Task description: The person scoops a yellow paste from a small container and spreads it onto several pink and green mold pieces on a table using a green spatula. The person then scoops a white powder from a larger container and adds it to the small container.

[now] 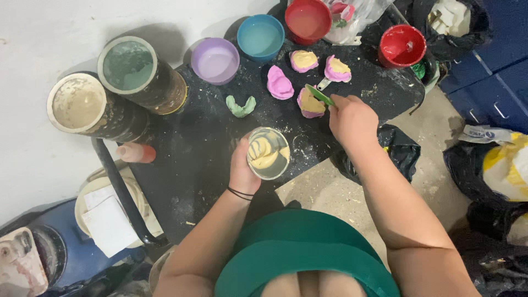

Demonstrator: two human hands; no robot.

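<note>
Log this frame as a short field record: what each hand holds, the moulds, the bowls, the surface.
left hand: grips a small mixing cup of yellow paste
right hand: holds a green-bladed spatula over a pink mould filled with yellow
other moulds: two filled pink ones, one unfilled pink, one green impression
bowls: purple, blue, two red
surface: black dusty table

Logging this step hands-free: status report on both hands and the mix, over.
Left hand grips mixing cup of yellow paste. Right hand holds green spatula on pink mould, part filled. Green mould close by, not blocking.
</note>
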